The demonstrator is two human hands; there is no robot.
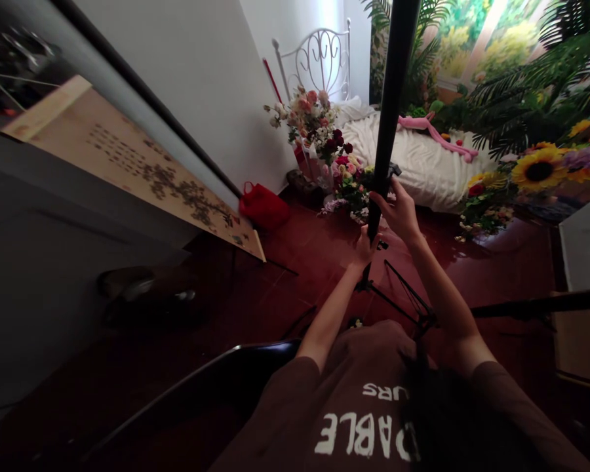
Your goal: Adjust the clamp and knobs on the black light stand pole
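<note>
A black light stand [396, 78] rises in front of me, its tall pole running up out of the top of the view. My left hand [366, 246] is wrapped round the lower part of the pole, close to a small black knob [383, 245]. Higher up, my right hand [398, 208] grips the pole at a black clamp knob [394, 170], thumb on the near side. Some of its fingers are hidden behind the pole. Below both hands, thin black legs [398, 305] spread over the floor.
A hanging scroll [128, 157] and red bag [263, 206] are left. Flower bunches [344, 170] stand before a white-covered bed [423, 160]. Sunflowers [539, 169] and palm leaves [516, 98] are right. Another black pole [535, 305] crosses the right side. The floor [305, 255] is dark red tile.
</note>
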